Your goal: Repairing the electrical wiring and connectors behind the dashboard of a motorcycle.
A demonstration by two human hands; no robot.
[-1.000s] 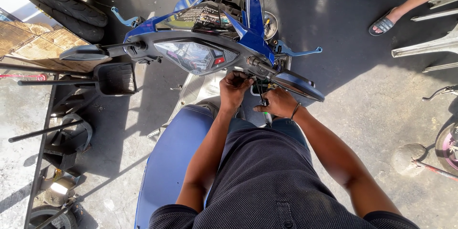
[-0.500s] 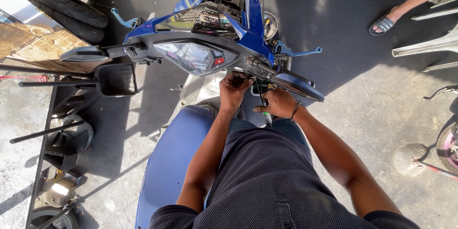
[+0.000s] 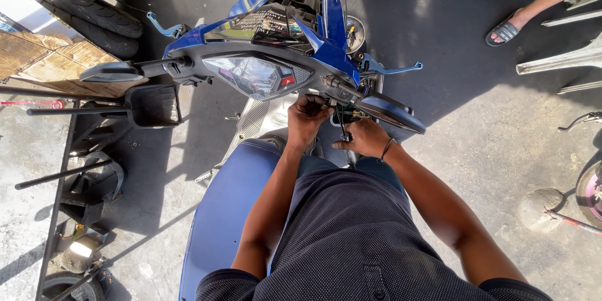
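Observation:
I sit on the blue seat [image 3: 226,213] of a blue scooter, facing its handlebar and instrument cluster [image 3: 257,75]. My left hand [image 3: 308,118] reaches up just under the handlebar, right of the cluster, fingers curled around a part there. My right hand [image 3: 364,139] is beside it, lower and to the right, pinching a thin dark tool or wire bundle [image 3: 343,124] that hangs below the handlebar. A band circles my right wrist. What exactly each hand grips is partly hidden by fingers and shadow.
Right mirror [image 3: 392,113] and brake lever [image 3: 395,69] stick out by my right hand; left mirror [image 3: 111,72] points left. Tyres [image 3: 88,9] and a metal rack [image 3: 56,150] stand on the left. Another person's sandalled feet [image 3: 505,28] are at top right. A wheel [image 3: 589,194] lies at right.
Both hands stay under the handlebar, with only slight finger movement. The scooter has not shifted.

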